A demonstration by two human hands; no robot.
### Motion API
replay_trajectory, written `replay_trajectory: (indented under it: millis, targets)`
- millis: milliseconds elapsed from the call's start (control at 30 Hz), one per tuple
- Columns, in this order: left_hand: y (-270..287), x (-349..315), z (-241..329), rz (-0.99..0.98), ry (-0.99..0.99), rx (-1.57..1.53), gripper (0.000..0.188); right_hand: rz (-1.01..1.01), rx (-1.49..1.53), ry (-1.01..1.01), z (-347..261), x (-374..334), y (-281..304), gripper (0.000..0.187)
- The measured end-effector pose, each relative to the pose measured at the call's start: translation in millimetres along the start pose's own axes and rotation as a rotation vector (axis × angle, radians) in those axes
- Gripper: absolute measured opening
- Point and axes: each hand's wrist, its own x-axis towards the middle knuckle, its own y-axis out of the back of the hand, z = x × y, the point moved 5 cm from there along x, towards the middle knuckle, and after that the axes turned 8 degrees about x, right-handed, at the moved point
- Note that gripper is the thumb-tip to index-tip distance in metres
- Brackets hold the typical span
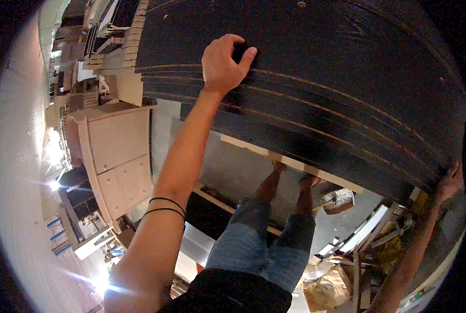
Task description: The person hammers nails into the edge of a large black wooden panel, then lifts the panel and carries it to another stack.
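A stack of wide black boards [316, 68] with raw brown edges fills the upper part of the view, its near edges stepped one below another. My left hand [222, 65] is over the top board near its left part, the fingers bent and the thumb apart from them, with nothing seen between. A dark band circles that forearm. At the right end of the stack, my right hand [448, 183] is closed around the corner of the top black board; shadow and the view's rim hide part of its fingers. A pale wooden strip [295, 163] shows beneath the stack's near edge.
A beige cabinet [119, 138] stands left of my arm, with more stacked boards [131, 44] behind it. On the floor are a small box with white contents [339, 201], a crumpled brown paper bag [327, 289] and wood scraps. My legs are just before the stack.
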Motion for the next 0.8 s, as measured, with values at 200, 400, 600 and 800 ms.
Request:
replay_trajectory:
  millis: [200,400,600,800]
  targets:
    - [10.7,-7.3,-12.0,0.185,0.244,-0.171,0.022,0.025,-0.281,0.141,54.2,-16.2,6.7,0.062]
    - [37.5,-68.4,-58.1,0.031,0.600,0.038,0.024,-0.041,-0.397,-0.129,46.0,-42.6,14.8,0.070]
    - [34.2,-95.9,-62.3,0.077,0.443,-0.049,0.032,-0.161,-0.127,-0.366,-0.5,-39.6,17.8,0.080]
    - [24.3,-94.1,-51.1,0.015,0.613,-0.047,0.032,-0.117,-0.214,-0.456,-12.3,-53.8,17.3,0.081]
